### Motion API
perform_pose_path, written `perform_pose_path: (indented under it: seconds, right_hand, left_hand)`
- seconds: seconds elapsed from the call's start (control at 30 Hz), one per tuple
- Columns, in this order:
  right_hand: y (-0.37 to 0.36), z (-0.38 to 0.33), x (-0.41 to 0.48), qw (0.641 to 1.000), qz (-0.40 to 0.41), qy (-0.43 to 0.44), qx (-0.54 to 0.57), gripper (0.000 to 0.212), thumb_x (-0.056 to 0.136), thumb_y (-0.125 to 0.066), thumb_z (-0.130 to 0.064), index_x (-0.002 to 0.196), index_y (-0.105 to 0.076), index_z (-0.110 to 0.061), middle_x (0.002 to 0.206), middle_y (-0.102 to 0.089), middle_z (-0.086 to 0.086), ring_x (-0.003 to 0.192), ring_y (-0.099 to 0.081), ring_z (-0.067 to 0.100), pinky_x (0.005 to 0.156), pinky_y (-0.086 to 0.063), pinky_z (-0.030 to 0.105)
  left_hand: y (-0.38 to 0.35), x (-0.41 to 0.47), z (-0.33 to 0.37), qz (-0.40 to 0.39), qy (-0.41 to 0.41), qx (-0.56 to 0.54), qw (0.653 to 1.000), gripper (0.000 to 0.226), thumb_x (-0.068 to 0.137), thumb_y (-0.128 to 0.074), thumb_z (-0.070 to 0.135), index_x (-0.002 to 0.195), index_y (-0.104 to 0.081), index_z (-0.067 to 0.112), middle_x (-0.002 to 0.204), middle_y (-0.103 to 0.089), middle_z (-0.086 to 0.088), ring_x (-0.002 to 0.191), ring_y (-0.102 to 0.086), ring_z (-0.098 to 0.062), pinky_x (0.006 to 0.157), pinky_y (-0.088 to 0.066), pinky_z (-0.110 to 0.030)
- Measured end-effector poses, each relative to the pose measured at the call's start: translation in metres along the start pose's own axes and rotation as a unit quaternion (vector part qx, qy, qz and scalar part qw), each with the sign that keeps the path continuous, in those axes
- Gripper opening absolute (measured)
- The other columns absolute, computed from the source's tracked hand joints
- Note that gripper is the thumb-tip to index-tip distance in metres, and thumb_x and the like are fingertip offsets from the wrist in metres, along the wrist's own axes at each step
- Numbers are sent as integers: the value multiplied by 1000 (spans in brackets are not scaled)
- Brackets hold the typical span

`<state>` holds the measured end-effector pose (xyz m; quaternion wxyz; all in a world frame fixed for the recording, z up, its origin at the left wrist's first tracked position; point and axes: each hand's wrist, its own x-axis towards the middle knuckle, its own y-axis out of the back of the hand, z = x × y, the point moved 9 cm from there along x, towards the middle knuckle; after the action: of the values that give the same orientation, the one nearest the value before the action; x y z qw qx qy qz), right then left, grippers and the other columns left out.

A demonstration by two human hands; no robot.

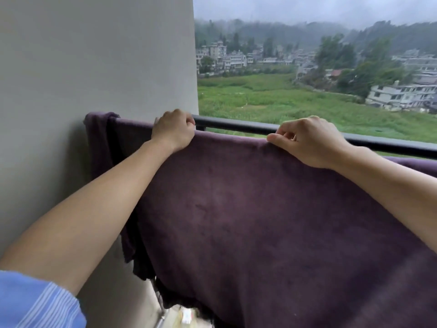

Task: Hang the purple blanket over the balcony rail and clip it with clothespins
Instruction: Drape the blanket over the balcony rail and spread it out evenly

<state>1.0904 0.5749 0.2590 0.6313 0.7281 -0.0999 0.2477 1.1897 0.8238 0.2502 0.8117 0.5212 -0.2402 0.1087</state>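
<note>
The purple blanket hangs in front of me, its top edge lifted to the height of the dark metal balcony rail. At the far left a bunched part of it drapes over the rail end by the wall. My left hand grips the top edge near the rail. My right hand pinches the same edge further right, just in front of the rail. No clothespins are in view.
A grey wall closes off the left side. Beyond the rail lie a green field and distant buildings. A strip of the balcony floor shows under the blanket's lower edge. My blue striped sleeve fills the bottom left corner.
</note>
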Motion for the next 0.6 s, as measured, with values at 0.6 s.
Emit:
perform_pose_path:
  seconds: [0.6]
  right_hand:
    - [166, 277, -329, 941, 14, -295, -165, 57, 85, -66, -39, 138, -49, -24, 137, -52, 5, 129, -44, 29, 103, -39, 48]
  left_hand:
    - [-73, -169, 374, -132, -342, 2, 930, 47, 92, -48, 51, 123, -53, 16, 123, -56, -9, 114, -52, -30, 96, -39, -44]
